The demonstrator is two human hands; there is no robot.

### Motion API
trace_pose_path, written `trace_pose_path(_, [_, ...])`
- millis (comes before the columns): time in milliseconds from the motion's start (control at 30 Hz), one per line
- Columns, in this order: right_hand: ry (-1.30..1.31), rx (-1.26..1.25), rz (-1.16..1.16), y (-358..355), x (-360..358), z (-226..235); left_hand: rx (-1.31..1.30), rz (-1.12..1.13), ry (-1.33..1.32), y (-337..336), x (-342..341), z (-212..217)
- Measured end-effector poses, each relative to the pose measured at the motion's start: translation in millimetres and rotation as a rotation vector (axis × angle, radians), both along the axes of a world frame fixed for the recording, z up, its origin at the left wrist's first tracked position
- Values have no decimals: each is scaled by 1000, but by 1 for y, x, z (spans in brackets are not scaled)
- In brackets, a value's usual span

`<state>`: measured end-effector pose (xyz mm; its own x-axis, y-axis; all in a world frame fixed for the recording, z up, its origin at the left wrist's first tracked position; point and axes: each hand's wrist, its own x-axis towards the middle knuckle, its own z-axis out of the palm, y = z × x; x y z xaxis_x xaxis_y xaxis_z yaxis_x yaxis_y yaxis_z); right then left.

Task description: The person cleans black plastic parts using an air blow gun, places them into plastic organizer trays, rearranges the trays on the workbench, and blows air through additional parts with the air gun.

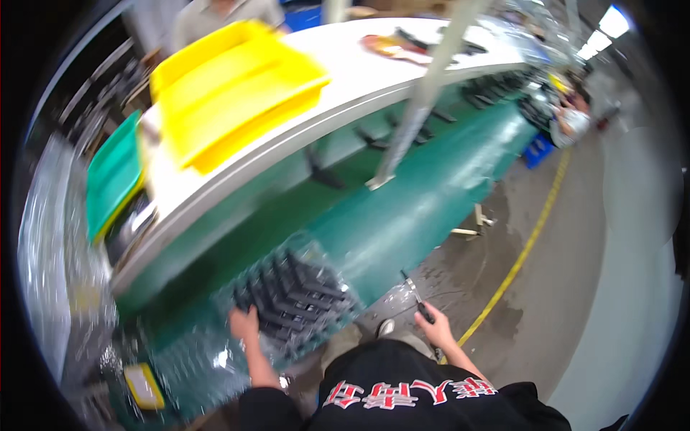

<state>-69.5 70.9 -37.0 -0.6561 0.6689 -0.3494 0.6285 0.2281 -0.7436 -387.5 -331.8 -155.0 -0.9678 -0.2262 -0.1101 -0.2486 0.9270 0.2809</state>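
My left hand [245, 325] is at the near left end of a row of black angled parts [293, 296], its fingers curled against the edge. What those fingers hold, if anything, is hidden. The parts lie side by side in a clear plastic tray [343, 276] on the green work surface. Off the front edge of that surface, my right hand [436, 329] is closed around the black handle of a slim hand tool [415, 291]. Its pale shaft ends in a dark tip pointing away from me; the exact kind is unclear.
Beyond the green belt-like surface [374, 233] runs a raised white shelf [352, 72] with yellow bins [237, 93]. A green bin [115, 176] stands left. A slanted metal post [424, 93] rises ahead. Another person [571, 118] works far right; someone [223, 14] stands behind the shelf.
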Motion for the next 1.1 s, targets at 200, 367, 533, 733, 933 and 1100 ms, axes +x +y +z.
trace_pose_path(200, [69, 58, -172, -4, 36, 15, 405, -38, 151, -7, -6, 34])
trace_pose_path(367, [114, 34, -183, -1, 49, 31, 292, -231, 521, 73, -4, 133])
trace_pose_path(533, [223, 24, -90, 17, 47, 86, 581, -697, 323, 228, 59, 213])
trace_pose_path(733, [581, -20, -347, 37, 92, 131, 453, -1690, 296, 373, 213, 222])
trace_pose_path(933, [641, -246, -480, 60, 178, 109, 302, -2104, 314, 431, 292, 233])
trace_pose_path(1100, [583, -270, -314, 69, 221, 103, 224, -2238, 575, 453, 320, 238])
